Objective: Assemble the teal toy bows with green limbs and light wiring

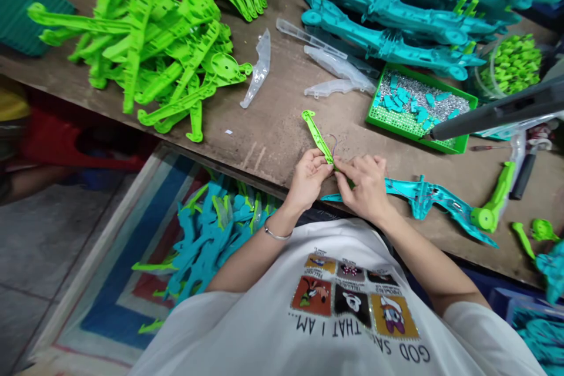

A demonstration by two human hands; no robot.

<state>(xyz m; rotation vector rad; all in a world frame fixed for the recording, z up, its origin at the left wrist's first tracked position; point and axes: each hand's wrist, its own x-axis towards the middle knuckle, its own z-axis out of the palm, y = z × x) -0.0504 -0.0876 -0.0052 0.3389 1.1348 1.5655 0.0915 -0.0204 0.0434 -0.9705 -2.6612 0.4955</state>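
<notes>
Near the table's front edge, my left hand (pixel 308 179) pinches the lower end of a slim green plastic arm piece (pixel 318 136), its hooked end pointing away from me. My right hand (pixel 365 185) is closed at the same end, thumb and fingers pressed against the green piece. A thin dark wire (pixel 335 142) curls up beside it. Partly hidden under my right hand lies a long teal plastic body (pixel 418 194) with wires along it. At its right end a green arm with a round hub (pixel 484 217) is joined on.
A heap of green plastic arms (pixel 167 53) covers the left. Clear plastic pieces (pixel 258 67) lie mid-table. Teal bodies (pixel 383 12) are stacked behind a green tray (pixel 373 120) of screws and teal bits. A dark grey tool (pixel 497 111) juts in from the right. Assembled pieces (pixel 215 241) lie below.
</notes>
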